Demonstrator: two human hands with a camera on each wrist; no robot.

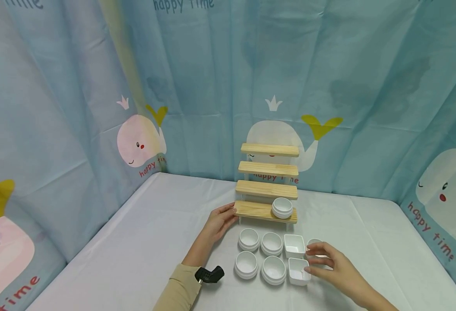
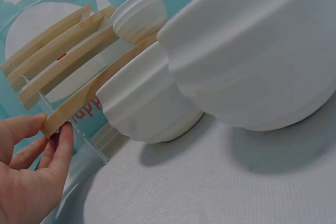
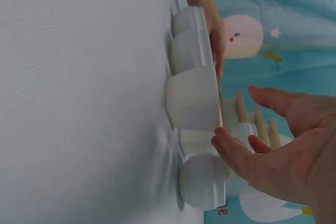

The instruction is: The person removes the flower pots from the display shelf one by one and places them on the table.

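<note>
My left hand (image 1: 218,222) pinches the left end of the lowest board of a four-step wooden display stand (image 1: 266,190), thumb above and fingers below in the left wrist view. On that board's right part sits a white round ribbed bowl (image 1: 282,207). My right hand (image 1: 338,268) hovers with parted, slightly bent fingers beside the front white square bowl (image 1: 299,277). Behind it stands another square bowl (image 1: 294,245). A further round bowl (image 1: 314,241) is partly hidden by the right fingers. Whether a fingertip touches a rim, I cannot tell.
Several white round bowls stand in two rows in front of the stand, among them a near-left one (image 1: 246,264) and a near-middle one (image 1: 273,271). A white cloth (image 1: 134,242) covers the table. Blue whale-print curtains (image 1: 197,86) enclose the back and sides.
</note>
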